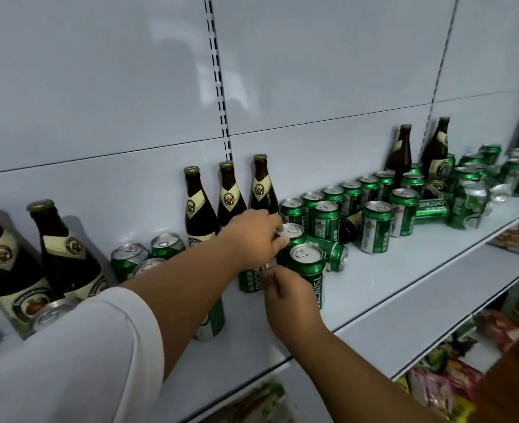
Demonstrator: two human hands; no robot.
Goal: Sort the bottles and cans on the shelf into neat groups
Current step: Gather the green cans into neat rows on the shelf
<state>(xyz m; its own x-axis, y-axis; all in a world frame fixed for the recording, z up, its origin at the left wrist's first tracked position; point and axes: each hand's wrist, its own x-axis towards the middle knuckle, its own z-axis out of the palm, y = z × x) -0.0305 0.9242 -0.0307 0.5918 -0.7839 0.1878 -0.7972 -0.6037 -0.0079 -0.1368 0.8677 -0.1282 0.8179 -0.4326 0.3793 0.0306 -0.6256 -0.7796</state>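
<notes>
Head view: a white metal shelf point(404, 288) with a white slotted back panel point(313, 71) runs from lower left to upper right; packaged snacks point(453, 383) sit on the tier below at 5 o'clock. Five brown bottles stand along the back wall, two at 9 o'clock point(66, 254) and three near centre point(198, 209); two more stand at 2 o'clock point(400, 154). Green cans crowd the shelf from centre toward 2 o'clock, most upright, one lying on its side point(430, 208), one crushed point(470, 206). The left hand point(252, 239), arm in a white sleeve point(69, 361), curls its fingers over the rim of an upright green can point(290, 236) at centre. The right hand point(285, 297) grips the side of the front green can point(308, 270), just beside the first, at 6 o'clock of it.
</notes>
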